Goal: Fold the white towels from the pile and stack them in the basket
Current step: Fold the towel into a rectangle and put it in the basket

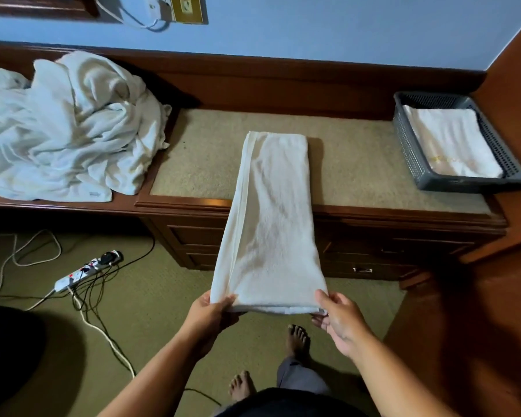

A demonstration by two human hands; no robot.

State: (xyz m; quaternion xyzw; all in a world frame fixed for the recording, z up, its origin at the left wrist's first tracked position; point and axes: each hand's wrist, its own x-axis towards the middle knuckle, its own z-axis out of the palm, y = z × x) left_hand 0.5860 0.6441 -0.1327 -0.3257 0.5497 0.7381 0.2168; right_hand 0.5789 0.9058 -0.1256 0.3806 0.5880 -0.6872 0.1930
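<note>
2 near corners of folded towel [271, 212] (far end on cabinet [358, 164]), pinched by left hand [211, 314], right hand [339, 322]

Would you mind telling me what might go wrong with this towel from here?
1. Only the far end of the towel rests on the cabinet top; the left hand and right hand just pinch its near corners, so a slip may drag it onto the floor.
2. Cables and a power strip lie near the bare feet, a possible trip.
</note>
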